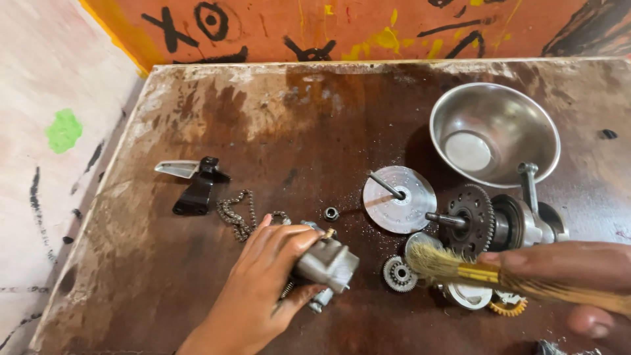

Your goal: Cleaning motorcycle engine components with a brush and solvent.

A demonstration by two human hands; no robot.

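Nearest the front edge, left hand (pixel 263 289) has fingers clamped around a small grey metal housing (pixel 327 264), pinning it on the brown table (pixel 197 276). Right hand (pixel 578 276), fingers closed on a straw brush (pixel 473 271), bristles just right of the housing, over a small gear (pixel 399 273). Best to keep the housing steady and stroke away from the loose parts. Farther: chain (pixel 236 213), disc with pin (pixel 399 198), crank assembly (pixel 506 220), steel bowl (pixel 494 133) far right.
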